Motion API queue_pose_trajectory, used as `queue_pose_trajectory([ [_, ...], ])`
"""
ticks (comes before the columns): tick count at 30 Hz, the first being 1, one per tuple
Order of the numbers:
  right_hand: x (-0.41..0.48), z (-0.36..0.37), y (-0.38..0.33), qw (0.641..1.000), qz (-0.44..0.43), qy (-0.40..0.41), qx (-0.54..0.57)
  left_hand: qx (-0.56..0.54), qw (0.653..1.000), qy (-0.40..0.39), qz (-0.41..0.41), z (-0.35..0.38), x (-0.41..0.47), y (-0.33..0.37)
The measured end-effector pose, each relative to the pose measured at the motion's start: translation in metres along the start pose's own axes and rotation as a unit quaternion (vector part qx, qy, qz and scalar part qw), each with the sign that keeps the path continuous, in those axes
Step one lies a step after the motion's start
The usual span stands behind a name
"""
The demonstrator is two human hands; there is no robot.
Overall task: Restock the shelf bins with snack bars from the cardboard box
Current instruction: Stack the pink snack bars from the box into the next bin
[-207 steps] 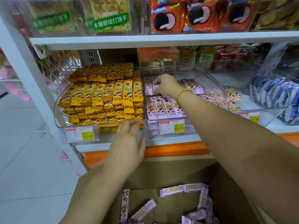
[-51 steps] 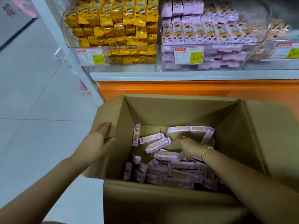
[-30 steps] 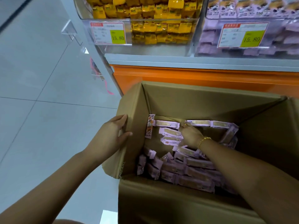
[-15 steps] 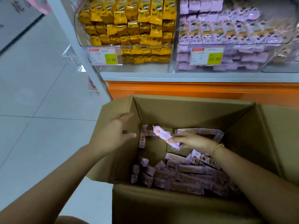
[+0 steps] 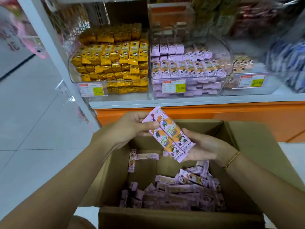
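Two purple snack bars (image 5: 170,135) lie side by side above the open cardboard box (image 5: 257,146). My left hand (image 5: 130,128) pinches their upper ends between thumb and fingers. My right hand (image 5: 204,146) cups their lower ends from beneath. Several more purple bars (image 5: 175,194) lie loose at the bottom of the box. On the shelf straight ahead stands a clear bin of the same purple bars (image 5: 186,68), with a price tag on its front.
A clear bin of yellow snack packs (image 5: 113,60) stands left of the purple bin, and another clear bin (image 5: 247,76) to its right. The orange shelf base (image 5: 247,116) runs behind the box. A white shelf upright (image 5: 54,52) and grey tiled floor (image 5: 33,129) are at the left.
My right hand has lifted bars out of the box. My left hand has left the box flap and now holds the bars' upper ends. The view has tilted up toward the shelf.
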State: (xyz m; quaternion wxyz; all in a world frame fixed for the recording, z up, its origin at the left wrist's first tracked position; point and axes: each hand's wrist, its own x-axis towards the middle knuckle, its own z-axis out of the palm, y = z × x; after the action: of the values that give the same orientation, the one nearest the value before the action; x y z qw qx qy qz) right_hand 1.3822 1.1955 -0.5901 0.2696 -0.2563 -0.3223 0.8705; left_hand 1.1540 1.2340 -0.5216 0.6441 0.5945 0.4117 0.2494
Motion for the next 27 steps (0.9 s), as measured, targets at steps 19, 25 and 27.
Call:
queue_pose_trajectory([
  [19, -0.025, 0.035, -0.077, 0.37, -0.339, 0.406, -0.764, -0.117, 0.98, 0.136, 0.08, 0.018, 0.047, 0.073],
  [25, -0.008, 0.025, -0.108, 0.501, -0.379, 0.417, -0.657, -0.097, 0.97, 0.149, 0.164, 0.014, 0.058, 0.085],
  [27, 0.0, 0.021, -0.12, 0.563, -0.385, 0.428, -0.593, -0.037, 0.968, 0.173, 0.176, 0.013, 0.062, 0.085],
])
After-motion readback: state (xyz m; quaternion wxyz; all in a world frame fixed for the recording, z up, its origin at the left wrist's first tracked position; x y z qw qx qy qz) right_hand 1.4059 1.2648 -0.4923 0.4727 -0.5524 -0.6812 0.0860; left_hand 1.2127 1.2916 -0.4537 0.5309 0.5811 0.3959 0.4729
